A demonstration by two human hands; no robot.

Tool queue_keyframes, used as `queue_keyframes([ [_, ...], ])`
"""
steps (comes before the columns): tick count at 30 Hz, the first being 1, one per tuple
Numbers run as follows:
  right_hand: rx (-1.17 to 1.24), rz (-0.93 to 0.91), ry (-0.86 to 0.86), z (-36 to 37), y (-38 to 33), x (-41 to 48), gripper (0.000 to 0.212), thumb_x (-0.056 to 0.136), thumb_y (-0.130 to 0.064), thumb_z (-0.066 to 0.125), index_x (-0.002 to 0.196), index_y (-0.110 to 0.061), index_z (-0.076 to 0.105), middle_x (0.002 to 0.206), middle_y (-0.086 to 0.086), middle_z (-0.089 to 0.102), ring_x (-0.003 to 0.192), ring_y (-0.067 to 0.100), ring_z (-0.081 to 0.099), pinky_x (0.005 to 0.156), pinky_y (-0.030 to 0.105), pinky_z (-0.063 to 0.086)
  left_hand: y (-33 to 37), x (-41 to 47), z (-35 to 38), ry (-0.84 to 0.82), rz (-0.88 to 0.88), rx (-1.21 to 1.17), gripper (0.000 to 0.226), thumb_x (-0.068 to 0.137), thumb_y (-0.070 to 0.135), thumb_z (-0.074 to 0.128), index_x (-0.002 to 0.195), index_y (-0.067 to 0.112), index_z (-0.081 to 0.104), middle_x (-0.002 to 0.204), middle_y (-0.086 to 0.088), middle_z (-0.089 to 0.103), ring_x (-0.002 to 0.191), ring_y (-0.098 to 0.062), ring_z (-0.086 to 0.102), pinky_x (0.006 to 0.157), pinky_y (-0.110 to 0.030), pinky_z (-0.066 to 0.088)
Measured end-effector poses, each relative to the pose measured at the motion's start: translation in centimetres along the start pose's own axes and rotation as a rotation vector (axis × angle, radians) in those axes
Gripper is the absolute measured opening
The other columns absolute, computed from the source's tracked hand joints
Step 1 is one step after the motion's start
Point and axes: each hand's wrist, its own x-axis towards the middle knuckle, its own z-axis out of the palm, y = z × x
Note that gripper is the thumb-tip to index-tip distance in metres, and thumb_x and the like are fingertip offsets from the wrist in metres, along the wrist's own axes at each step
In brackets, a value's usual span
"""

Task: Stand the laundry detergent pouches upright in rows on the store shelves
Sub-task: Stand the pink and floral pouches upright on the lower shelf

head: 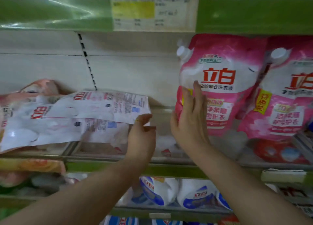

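We count two pink detergent pouches with white corner caps: one upright pouch (220, 82) near the middle of the shelf (162, 159), a second pouch (286, 92) just beside it toward the right edge. Toward the left edge, flat white-backed pouches (67, 116) lie stacked, overhanging the front edge.

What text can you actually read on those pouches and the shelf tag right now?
"立白": brand on the upright pink pouch under the right hand.
"特惠装": yellow band on the second pink pouch.
"立白", turned sideways: on the flat pouches by the left hand.
Shelf price tag and pouch fine print: too blurred.
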Motion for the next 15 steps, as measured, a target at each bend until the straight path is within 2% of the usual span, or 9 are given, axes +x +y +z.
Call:
queue_keyframes([
  [1, 0.026, -0.019, -0.009, 0.5, -1.1, 0.2, 0.069, 0.074, -0.007, 0.067, 0.131, -0.009, 0.028, 0.145, 0.030, 0.029, 0.132, 0.044, 0.030, 0.105, 0.058, 0.035, 0.2, 0.1, -1.2, 0.046, 0.019, -0.006, 0.044, 0.088, -0.010, 0.038, 0.119, 0.020, 0.049, 0.095, 0.011, 0.057, 0.079, -0.008, 0.058, 0.073, -0.031, 0.050],
  [3, 0.066, -0.055, -0.042, 1.7, -3.0, 0.6, 0.068, 0.074, -0.005, 0.064, 0.133, -0.006, 0.029, 0.147, 0.028, 0.026, 0.135, 0.041, 0.024, 0.109, 0.058, 0.030, 0.5, 0.4, -3.4, 0.112, 0.045, -0.011, 0.044, 0.089, -0.009, 0.038, 0.120, 0.022, 0.045, 0.090, 0.016, 0.052, 0.079, -0.004, 0.057, 0.070, -0.029, 0.050],
  [6, 0.050, -0.095, -0.140, 3.4, -5.8, 1.1, 0.071, 0.077, -0.005, 0.063, 0.139, -0.004, 0.029, 0.151, 0.025, 0.020, 0.140, 0.037, 0.019, 0.115, 0.048, 0.010, 1.0, 0.9, -6.6, 0.189, 0.088, -0.022, 0.050, 0.087, -0.011, 0.040, 0.128, 0.017, 0.042, 0.106, 0.008, 0.050, 0.096, -0.012, 0.056, 0.062, -0.014, 0.044],
  [8, 0.049, -0.139, -0.228, 4.3, -7.4, 1.4, 0.074, 0.080, -0.007, 0.061, 0.144, -0.004, 0.023, 0.154, 0.022, 0.012, 0.143, 0.035, 0.013, 0.114, 0.043, 0.002, 1.4, 1.2, -8.4, 0.231, 0.089, -0.011, 0.051, 0.086, -0.010, 0.043, 0.130, 0.015, 0.042, 0.099, 0.011, 0.050, 0.097, -0.013, 0.054, 0.055, -0.007, 0.044],
  [10, 0.054, -0.199, -0.352, 5.3, -8.4, 1.7, 0.081, 0.083, -0.007, 0.059, 0.148, -0.010, 0.010, 0.157, 0.017, 0.001, 0.145, 0.030, 0.002, 0.115, 0.042, -0.005, 1.8, 1.8, -9.9, 0.274, 0.099, 0.018, 0.051, 0.085, -0.009, 0.045, 0.131, 0.014, 0.042, 0.099, 0.009, 0.049, 0.100, -0.014, 0.053, 0.063, -0.013, 0.046],
  [13, -0.046, -0.264, -0.665, 7.0, -8.8, 2.0, 0.099, 0.083, -0.004, 0.057, 0.146, -0.025, -0.016, 0.155, 0.006, -0.023, 0.144, 0.026, -0.019, 0.113, 0.047, -0.015, 2.1, 3.1, -11.9, 0.339, 0.118, 0.067, 0.052, 0.084, -0.006, 0.046, 0.132, 0.016, 0.043, 0.120, -0.002, 0.048, 0.107, -0.018, 0.052, 0.076, -0.027, 0.047],
  [15, -0.092, -0.282, -0.815, 8.0, -8.6, 2.1, 0.107, 0.080, -0.003, 0.058, 0.142, -0.033, -0.024, 0.152, 0.002, -0.031, 0.141, 0.026, -0.027, 0.112, 0.054, -0.017, 1.9, 4.6, -13.0, 0.385, 0.086, 0.124, 0.055, 0.083, -0.004, 0.048, 0.134, 0.015, 0.043, 0.131, -0.009, 0.046, 0.114, -0.023, 0.050, 0.092, -0.039, 0.049],
])
